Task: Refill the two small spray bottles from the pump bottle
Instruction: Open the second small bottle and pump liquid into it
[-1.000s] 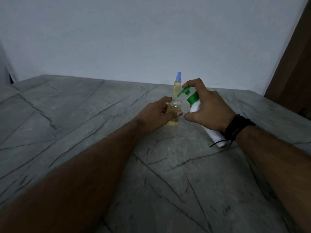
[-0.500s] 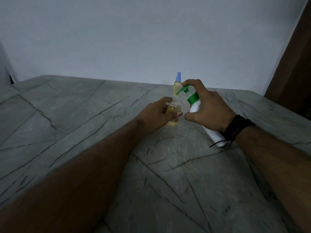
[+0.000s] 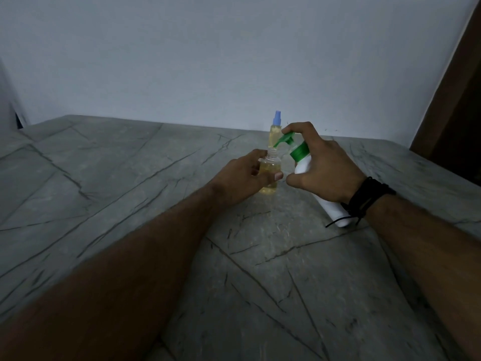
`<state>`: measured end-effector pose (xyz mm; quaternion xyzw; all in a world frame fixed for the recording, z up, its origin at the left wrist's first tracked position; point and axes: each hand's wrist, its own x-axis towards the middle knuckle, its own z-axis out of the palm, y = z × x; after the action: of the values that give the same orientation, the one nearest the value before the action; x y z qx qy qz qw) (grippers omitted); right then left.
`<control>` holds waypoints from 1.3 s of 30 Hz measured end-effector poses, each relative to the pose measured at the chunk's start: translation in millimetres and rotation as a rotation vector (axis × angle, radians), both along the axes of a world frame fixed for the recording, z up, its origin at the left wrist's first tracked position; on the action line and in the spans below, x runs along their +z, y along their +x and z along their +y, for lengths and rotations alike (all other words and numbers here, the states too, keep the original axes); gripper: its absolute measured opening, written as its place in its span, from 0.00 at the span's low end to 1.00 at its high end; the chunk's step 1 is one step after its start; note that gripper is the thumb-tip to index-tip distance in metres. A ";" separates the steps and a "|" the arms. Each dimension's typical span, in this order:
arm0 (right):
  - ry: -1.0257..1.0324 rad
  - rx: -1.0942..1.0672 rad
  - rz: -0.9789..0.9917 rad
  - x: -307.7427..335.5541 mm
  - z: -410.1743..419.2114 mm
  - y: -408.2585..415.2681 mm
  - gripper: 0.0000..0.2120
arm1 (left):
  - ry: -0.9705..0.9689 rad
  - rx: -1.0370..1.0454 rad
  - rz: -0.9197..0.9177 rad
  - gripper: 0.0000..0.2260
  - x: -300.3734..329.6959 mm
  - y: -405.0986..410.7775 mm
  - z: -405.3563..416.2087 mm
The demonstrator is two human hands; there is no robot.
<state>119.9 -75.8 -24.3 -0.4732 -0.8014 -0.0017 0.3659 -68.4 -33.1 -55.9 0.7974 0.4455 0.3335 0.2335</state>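
Two small spray bottles stand just right of the frame's middle, on the grey veined desk [image 3: 130,194]. My left hand [image 3: 243,175] has its grip closed around the nearer, uncapped spray bottle [image 3: 269,170], with the thumb across its front and the fingers behind it. This bottle stands upright on the desk, its threaded neck open at the top, and it holds yellowish liquid up to about the shoulder.

My right hand [image 3: 326,170] grips the white pump bottle [image 3: 303,165], which is tilted with its base down toward the right of the frame and its green pump head [image 3: 285,139] up and to the left. My forefinger rests on top of the pump head, and the green nozzle points down at the open neck of the bottle in my left hand, its tip just above that neck. I cannot tell whether liquid is coming out.

Behind both, toward the pale wall [image 3: 234,61], the second spray bottle [image 3: 275,132] stands upright with its blue spray cap on, also holding yellow liquid. On my right wrist is a black corded band [image 3: 364,201], a loose end hanging beside the pump bottle's base.
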 end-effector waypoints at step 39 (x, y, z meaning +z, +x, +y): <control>-0.004 -0.019 0.012 -0.1 -0.9 -0.4 0.34 | 0.002 0.010 0.004 0.28 -2.5 0.6 3.2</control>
<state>119.5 -76.7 -24.4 -0.4814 -0.7946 -0.0009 0.3698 -67.7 -29.9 -58.3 0.7961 0.4496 0.3334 0.2300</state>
